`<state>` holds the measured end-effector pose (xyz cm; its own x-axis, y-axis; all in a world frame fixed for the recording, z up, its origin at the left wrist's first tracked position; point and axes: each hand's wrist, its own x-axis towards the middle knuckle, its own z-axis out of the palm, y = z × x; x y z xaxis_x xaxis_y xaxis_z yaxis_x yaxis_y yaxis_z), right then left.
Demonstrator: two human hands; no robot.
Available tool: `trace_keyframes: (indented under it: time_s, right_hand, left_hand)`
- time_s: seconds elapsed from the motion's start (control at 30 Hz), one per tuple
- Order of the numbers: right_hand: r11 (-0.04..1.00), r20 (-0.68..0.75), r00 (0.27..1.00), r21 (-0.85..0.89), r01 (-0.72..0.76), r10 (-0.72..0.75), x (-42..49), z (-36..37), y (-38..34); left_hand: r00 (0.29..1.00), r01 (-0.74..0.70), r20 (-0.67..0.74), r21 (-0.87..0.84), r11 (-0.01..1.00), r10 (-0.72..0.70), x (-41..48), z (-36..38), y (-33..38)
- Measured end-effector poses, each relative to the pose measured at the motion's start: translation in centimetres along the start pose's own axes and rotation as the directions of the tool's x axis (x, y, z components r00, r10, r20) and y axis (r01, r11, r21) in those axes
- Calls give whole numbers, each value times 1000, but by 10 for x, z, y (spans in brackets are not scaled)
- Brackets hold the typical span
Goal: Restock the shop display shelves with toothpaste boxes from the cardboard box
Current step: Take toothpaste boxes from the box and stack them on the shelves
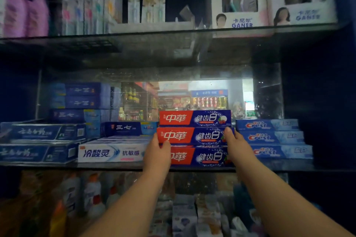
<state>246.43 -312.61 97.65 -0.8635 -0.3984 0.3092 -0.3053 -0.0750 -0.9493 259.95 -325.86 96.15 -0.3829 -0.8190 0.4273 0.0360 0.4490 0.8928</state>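
Outstretched: left hand (157, 150), right hand (236, 144), fingers (228, 131) curled

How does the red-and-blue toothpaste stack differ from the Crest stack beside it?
The red-and-blue stack has red left panels on dark blue; the Crest stack is light blue throughout. The left hand and right hand grip the ends of the red-and-blue stack's middle box; no hand holds the Crest stack. Both are three boxes high, lying flat, side by side on the same shelf.
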Motion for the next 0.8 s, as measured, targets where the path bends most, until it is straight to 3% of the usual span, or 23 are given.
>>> trace_keyframes:
  time_s: [0.4,0.6,0.8]
  right_hand:
    - [997,-45,998,-69,42,-46,10,-1,9]
    - [1000,0,1000,6,4,-4,15,-5,8]
    - [990,-7,993,-83,118,-119,29,-11,-14]
  left_hand:
    - [998,24,59,-28,999,-22,10,7,-2]
    - [995,-45,83,-10,999,45,16,-6,2]
    - [994,-69,84,-33,997,71,39,-13,34]
